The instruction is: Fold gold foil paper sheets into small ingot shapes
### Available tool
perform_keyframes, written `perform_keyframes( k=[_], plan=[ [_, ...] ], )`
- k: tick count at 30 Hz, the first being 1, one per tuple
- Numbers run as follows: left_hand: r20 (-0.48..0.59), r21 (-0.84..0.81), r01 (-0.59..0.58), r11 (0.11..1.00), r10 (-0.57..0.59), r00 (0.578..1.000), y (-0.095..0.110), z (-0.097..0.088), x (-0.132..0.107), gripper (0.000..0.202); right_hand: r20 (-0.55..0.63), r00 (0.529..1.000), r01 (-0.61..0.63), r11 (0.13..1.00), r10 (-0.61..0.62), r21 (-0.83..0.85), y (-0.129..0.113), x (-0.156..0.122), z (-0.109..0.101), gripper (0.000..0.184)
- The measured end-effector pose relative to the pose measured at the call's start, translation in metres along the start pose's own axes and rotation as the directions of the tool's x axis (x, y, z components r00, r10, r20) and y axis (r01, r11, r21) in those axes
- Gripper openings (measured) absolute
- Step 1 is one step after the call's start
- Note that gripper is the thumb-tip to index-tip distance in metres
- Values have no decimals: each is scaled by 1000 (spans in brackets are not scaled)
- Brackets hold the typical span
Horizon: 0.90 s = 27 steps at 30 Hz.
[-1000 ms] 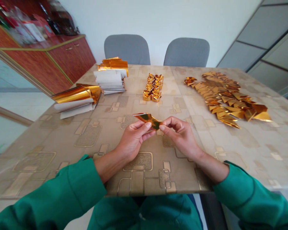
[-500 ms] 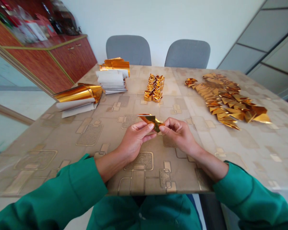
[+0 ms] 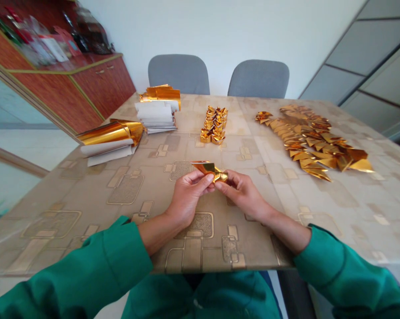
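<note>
Between my two hands, above the near middle of the table, is a piece of folded gold foil paper (image 3: 204, 167). My left hand (image 3: 189, 192) pinches its middle from the left, thumb on top. From the right, my right hand (image 3: 244, 190) grips the other end, where the foil is bent into a rounded curl. Part of the paper is hidden behind my fingers. Beyond my hands stand two rows of folded gold foil ingots (image 3: 214, 125). Many flat folded gold pieces (image 3: 308, 137) lie overlapping in a fanned pile at the right.
On the left lie a rolled stack of gold and white paper (image 3: 111, 137) and a second paper stack (image 3: 158, 113) behind it. A patterned cloth covers the table (image 3: 126, 188). Two grey chairs (image 3: 179, 73) stand at its far side, with a wooden cabinet (image 3: 102, 79) at the back left.
My right thumb has moved left toward my left thumb. The foil's right end, flat and pointed before, is now bent into a rounded curl. The view has tilted slightly.
</note>
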<state>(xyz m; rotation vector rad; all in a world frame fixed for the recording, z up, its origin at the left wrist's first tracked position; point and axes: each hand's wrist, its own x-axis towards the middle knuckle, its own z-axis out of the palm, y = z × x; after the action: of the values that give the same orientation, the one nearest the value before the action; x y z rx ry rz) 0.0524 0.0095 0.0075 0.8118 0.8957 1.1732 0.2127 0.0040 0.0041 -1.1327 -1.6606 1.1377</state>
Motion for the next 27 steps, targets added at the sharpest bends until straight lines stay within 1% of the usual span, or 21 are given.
perform_keyframes(
  k=[3,6,9,11,13,15,17,20,25,27],
  plan=[
    [-3,27,-46,999,46,999,0,0,0,20,34,999,-16,998,14,63,1,1,0,31],
    [-7,60,-81,995,82,997,1,0,-1,19,18,1000,-17,997,15,72,2,1,1,30],
    [-5,51,-55,997,55,998,0,1,-2,20,-2,999,-32,998,32,48,1,0,1,30],
    [-2,28,-29,999,29,1000,1,0,-1,22,22,999,-45,996,43,73,0,1,-1,33],
    [-4,22,-36,999,36,999,1,-1,1,22,49,998,-55,990,49,127,-1,3,-3,38],
    [-7,37,-59,998,60,998,2,-2,2,22,32,998,-53,985,48,165,-2,4,-5,41],
    [-8,51,-67,996,68,998,3,-3,3,21,-12,999,-29,987,32,159,-3,5,-7,42],
    [-3,48,-51,998,51,999,4,-3,4,21,-43,999,-2,992,8,123,-5,4,-7,43],
    [-15,39,-90,995,90,996,7,-2,5,29,-6,1000,-26,990,27,136,-7,4,-7,45],
    [-33,37,-96,995,97,995,7,-2,5,33,-14,999,-37,992,39,123,-6,5,-8,45]
  ],
)
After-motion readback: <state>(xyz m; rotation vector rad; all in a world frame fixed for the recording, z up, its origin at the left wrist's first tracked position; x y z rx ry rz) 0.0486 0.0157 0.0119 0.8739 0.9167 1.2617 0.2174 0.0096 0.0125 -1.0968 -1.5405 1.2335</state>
